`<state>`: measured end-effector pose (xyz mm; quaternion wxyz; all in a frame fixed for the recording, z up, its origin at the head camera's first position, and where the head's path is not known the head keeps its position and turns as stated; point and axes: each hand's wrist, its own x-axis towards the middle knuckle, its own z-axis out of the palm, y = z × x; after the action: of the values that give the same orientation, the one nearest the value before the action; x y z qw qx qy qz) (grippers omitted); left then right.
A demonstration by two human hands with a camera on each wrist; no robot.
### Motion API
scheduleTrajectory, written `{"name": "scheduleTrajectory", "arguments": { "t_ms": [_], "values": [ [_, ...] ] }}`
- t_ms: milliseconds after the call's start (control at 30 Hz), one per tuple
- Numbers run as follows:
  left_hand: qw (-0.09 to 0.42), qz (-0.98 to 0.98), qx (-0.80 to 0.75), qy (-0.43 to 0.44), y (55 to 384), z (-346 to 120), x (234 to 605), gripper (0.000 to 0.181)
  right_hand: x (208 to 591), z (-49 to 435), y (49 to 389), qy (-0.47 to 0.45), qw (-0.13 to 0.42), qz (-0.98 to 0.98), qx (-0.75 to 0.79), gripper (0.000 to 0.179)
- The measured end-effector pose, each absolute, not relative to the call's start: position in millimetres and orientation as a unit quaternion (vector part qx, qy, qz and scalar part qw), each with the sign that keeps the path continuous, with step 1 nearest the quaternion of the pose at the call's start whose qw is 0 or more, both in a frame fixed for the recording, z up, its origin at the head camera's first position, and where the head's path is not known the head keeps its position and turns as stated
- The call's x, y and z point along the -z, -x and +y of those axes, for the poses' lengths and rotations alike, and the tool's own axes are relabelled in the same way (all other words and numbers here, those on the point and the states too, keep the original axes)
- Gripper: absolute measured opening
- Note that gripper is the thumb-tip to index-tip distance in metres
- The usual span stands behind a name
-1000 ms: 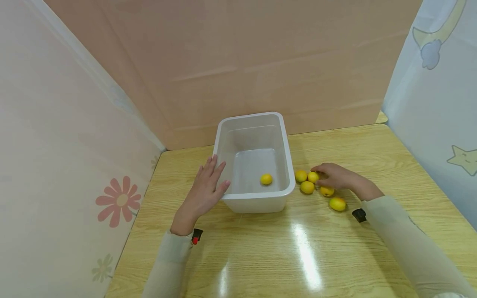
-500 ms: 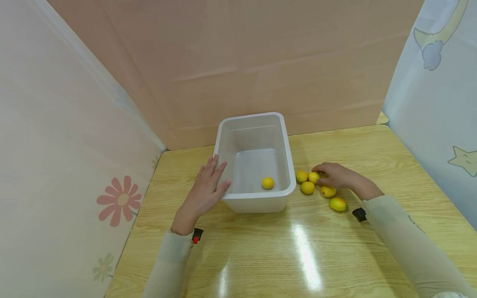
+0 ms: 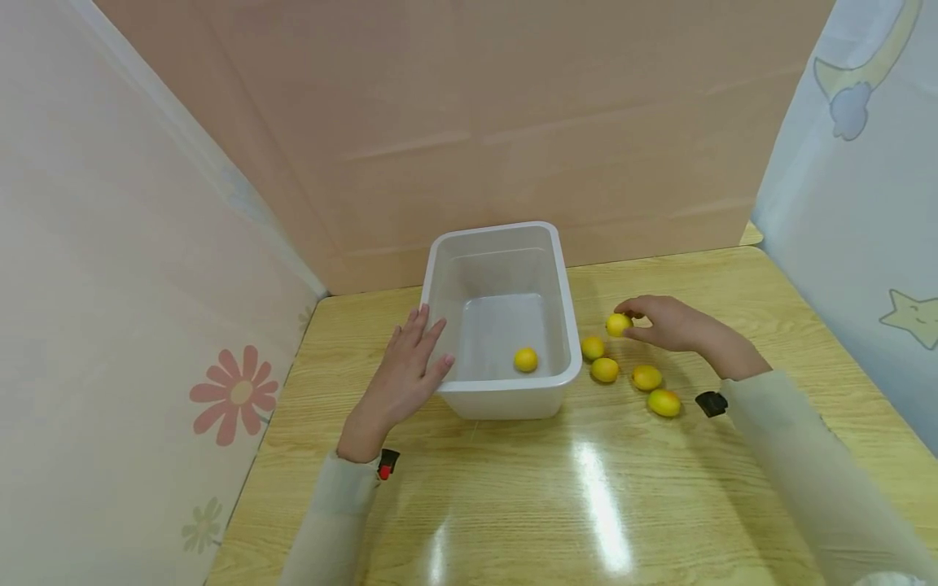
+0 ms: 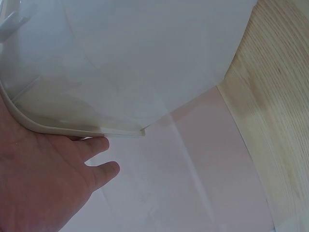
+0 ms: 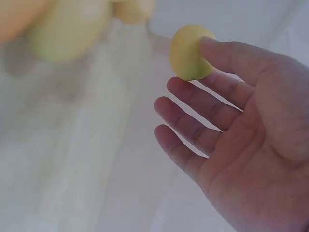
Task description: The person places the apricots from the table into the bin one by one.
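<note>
Yellow fruit (image 3: 618, 325), a small oval one, is held at the right of the bin (image 3: 506, 384), pinched in the right hand (image 3: 663, 324) between the thumb and a fingertip on the far side; the other fingers are spread loosely and give it no support. How firm that pinch is I cannot fairly judge, since the fruit covers part of the far contact in the right wrist view, and its height over the table (image 3: 513, 505) is hard to read too. With so small a hold on a rounded skin, a hard squeeze could squirt the fruit out, and a slack one could let it drop and roll off across the wood. Close by lie four loose fruits, the nearest a yellow-orange fruit (image 3: 593, 348) just beside the bin's right wall; a low sweep of the knuckles could set any of them rolling. That wall stands between the hand and the inside of the bin, where a single fruit (image 3: 525, 360) lies on the floor, so a low pass leftward could knock the rim and jar the pinch loose. Across the bin, the left hand (image 3: 403, 366) rests on the left rim with its fingers extended, gripping nothing firmly; leaning hard there could slide or tip the bin.
</note>
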<state>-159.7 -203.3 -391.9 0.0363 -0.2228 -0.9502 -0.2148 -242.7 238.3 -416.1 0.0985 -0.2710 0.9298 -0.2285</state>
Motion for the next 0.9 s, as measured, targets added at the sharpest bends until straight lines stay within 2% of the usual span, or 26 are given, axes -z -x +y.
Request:
{"name": "scheduleTrajectory", "arguments": {
  "t_ms": [300, 900],
  "values": [
    [0.035, -0.951, 0.211, 0.222, 160.9, -203.4, 392.2, 0.064, 373.4, 232.9, 247.3, 0.283, 0.075, 0.933, 0.211, 0.042],
    [0.033, -0.952, 0.206, 0.222, 166.6, -205.4, 393.3, 0.064, 315.9, 205.2, 252.7, 0.289, 0.044, 0.932, 0.216, 0.033]
  ]
}}
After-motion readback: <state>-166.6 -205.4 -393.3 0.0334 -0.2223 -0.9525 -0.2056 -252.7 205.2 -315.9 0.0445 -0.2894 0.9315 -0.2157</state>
